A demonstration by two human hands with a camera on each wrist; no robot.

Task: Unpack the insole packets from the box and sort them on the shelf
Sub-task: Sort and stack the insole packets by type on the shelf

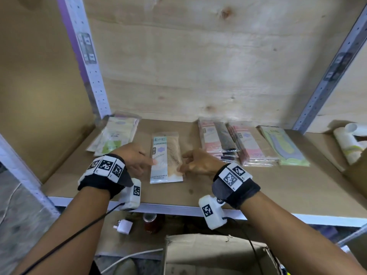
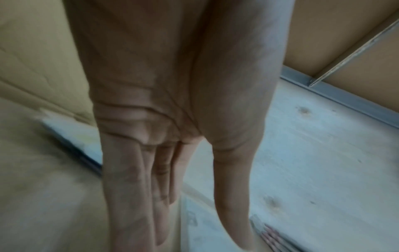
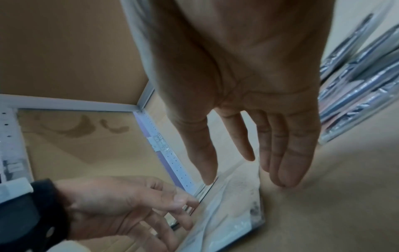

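A clear packet of beige insoles [image 1: 166,159] lies flat on the middle of the cardboard-lined shelf [image 1: 258,187]. My left hand [image 1: 147,161] reaches its left edge with straight fingers, and my right hand [image 1: 186,163] is at its right edge. In the right wrist view the right hand [image 3: 246,180] is spread open, its fingertips [image 3: 285,182] on the shelf just beside the packet [image 3: 228,204]. The left hand's fingers [image 3: 183,202] touch the packet's other side. The left wrist view shows the left hand [image 2: 200,238] flat and holding nothing.
A pale stack of packets [image 1: 115,135] lies at the back left. Pink and dark stacks [image 1: 216,139] [image 1: 248,143] and a green stack [image 1: 282,145] lie on the right. A carton of white tubes [image 1: 349,139] stands far right. The open cardboard box [image 1: 214,255] is below the shelf.
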